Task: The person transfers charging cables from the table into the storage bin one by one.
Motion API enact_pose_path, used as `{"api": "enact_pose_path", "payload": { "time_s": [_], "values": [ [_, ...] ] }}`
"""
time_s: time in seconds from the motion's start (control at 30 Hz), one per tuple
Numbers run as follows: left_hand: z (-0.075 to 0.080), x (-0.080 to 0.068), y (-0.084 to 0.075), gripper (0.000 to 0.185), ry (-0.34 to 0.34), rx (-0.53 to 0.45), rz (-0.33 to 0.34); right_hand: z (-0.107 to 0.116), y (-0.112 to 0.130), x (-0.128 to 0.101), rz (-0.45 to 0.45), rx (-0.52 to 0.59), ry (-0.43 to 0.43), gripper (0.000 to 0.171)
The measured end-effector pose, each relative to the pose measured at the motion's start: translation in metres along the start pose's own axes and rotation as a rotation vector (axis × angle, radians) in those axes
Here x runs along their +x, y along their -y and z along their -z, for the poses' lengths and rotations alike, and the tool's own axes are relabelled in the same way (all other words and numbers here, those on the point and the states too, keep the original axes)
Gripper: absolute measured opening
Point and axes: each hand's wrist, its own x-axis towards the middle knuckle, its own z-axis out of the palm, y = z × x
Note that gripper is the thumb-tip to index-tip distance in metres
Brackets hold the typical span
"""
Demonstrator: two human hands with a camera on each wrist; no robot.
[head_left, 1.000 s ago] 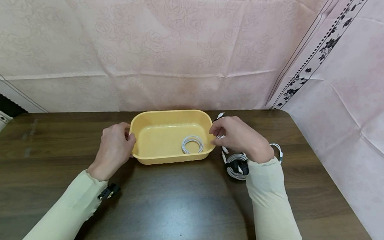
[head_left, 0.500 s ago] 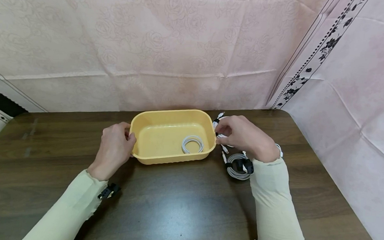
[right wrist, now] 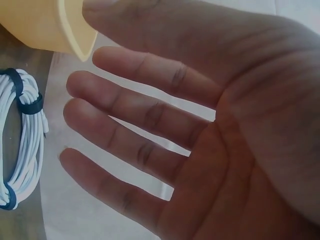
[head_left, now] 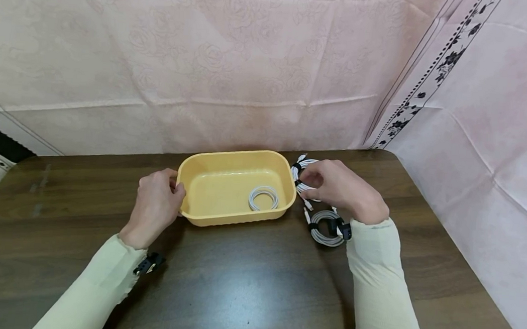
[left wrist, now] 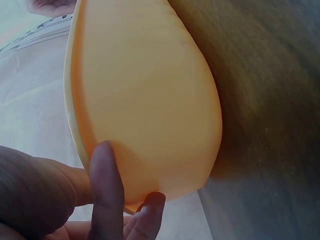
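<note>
A yellow plastic tub [head_left: 226,182] stands on the dark wooden table [head_left: 256,285] with one coiled white cable [head_left: 263,197] inside. My left hand [head_left: 171,189] grips the tub's left rim; the left wrist view shows my fingers [left wrist: 105,190] curled round the tub's end [left wrist: 145,100]. My right hand [head_left: 310,180] hovers just right of the tub over a second white coil [head_left: 300,173] bound with black ties. In the right wrist view its fingers [right wrist: 130,110] are spread and hold nothing, with the coil [right wrist: 22,145] beside them. A third tied coil [head_left: 327,228] lies by my right wrist.
Pink flowered cloth [head_left: 233,62] hangs behind the table and along its right side. The table's back edge runs just behind the tub. A black clip [head_left: 148,264] sits on my left sleeve. Bare wood stretches in front of the tub.
My right hand has moved from the tub's right rim a little to the right, over the coil beside the tub. The left hand and the tub have stayed put.
</note>
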Motion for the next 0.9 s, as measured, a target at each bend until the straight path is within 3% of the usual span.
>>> {"api": "enact_pose_path", "payload": {
  "time_s": [0.4, 0.9],
  "values": [
    [0.002, -0.002, 0.002, 0.036, -0.008, -0.010, -0.022, 0.004, -0.009, -0.007, -0.079, -0.026, -0.009, 0.034],
    [0.000, 0.000, 0.001, 0.035, -0.026, 0.054, -0.006, 0.007, -0.017, -0.013, -0.127, -0.034, -0.035, 0.028]
  ]
}}
